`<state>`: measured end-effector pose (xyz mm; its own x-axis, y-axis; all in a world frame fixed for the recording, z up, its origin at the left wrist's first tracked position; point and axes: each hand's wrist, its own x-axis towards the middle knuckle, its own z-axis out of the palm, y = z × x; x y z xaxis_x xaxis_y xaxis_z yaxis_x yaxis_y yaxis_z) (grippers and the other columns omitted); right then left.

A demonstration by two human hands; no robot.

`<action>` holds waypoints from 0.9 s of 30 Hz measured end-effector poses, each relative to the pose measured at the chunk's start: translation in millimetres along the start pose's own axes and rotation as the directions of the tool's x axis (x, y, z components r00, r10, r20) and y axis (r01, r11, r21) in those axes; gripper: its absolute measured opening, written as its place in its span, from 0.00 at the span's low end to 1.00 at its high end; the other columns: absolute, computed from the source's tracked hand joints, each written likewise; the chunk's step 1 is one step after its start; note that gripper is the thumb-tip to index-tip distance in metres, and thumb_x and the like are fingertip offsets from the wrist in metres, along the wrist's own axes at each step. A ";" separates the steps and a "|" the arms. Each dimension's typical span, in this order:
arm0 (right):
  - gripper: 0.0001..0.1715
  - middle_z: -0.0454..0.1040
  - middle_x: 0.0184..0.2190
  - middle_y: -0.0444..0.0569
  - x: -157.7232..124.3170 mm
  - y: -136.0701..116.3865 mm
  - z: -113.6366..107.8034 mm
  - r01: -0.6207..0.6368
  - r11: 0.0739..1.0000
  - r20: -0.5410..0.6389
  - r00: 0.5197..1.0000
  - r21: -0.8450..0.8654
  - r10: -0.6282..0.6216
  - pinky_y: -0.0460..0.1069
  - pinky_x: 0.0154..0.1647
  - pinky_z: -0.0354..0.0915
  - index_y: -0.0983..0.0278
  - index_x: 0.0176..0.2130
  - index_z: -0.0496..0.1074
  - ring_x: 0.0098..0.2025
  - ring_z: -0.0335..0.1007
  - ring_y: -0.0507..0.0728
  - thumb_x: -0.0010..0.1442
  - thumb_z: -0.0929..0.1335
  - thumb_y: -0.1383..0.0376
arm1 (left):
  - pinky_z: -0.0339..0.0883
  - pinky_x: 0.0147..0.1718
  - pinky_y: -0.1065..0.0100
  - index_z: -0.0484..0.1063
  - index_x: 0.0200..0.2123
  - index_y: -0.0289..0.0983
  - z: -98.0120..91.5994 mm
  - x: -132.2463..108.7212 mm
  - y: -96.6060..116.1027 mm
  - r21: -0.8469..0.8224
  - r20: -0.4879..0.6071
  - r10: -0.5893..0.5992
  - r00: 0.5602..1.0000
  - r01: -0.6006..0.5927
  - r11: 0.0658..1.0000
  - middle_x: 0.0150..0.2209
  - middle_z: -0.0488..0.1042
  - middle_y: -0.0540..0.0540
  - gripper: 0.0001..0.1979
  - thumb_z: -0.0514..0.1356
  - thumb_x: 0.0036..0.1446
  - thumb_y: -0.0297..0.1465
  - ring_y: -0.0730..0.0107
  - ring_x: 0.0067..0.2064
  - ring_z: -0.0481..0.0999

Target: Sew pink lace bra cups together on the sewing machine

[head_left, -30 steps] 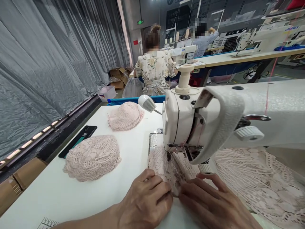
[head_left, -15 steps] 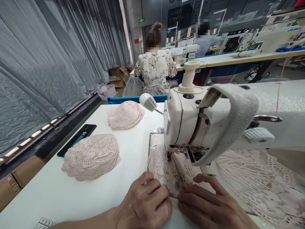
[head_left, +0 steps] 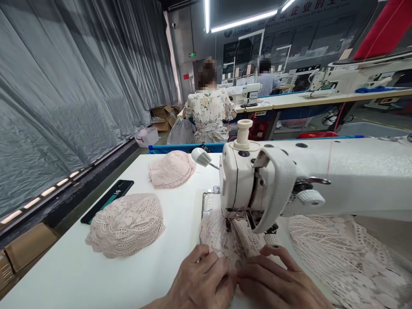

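Note:
My left hand (head_left: 201,283) and my right hand (head_left: 273,283) meet at the near edge of the white table (head_left: 64,274), fingers curled and pinching a piece of pink lace (head_left: 222,238). The lace runs from my fingertips up under the needle of the white sewing machine (head_left: 257,184). More of the same lace (head_left: 347,257) spreads out to the right beneath the machine's arm.
Two piles of pink lace pieces lie on the table, one near (head_left: 125,225) and one far (head_left: 172,168). A black phone (head_left: 107,201) lies by the left edge. Grey plastic sheeting (head_left: 64,86) hangs on the left. Two people (head_left: 209,107) work at machines behind.
The view has tilted up and drawn back a little, so my hands sit lower in the picture. Both hands keep their pinch on the lace at the needle.

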<state>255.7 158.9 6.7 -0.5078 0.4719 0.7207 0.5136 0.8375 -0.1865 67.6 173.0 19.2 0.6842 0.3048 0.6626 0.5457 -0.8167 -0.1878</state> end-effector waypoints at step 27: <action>0.29 0.77 0.42 0.50 19.3 21.0 -21.3 0.124 0.928 0.243 0.969 -0.352 -0.037 0.56 0.48 0.62 0.63 0.48 0.70 0.44 0.72 0.59 0.64 0.54 0.47 | 0.62 0.35 0.64 0.68 0.31 0.31 7.5 17.3 -19.9 0.045 0.210 -0.031 0.977 0.022 0.999 0.27 0.66 0.47 0.07 0.52 0.55 0.20 0.68 0.30 0.67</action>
<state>271.4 179.7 30.9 -0.6797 0.4931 0.5430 0.6570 0.7385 0.1518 72.2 198.2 29.0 0.7532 0.4263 0.5009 0.5818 -0.7870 -0.2052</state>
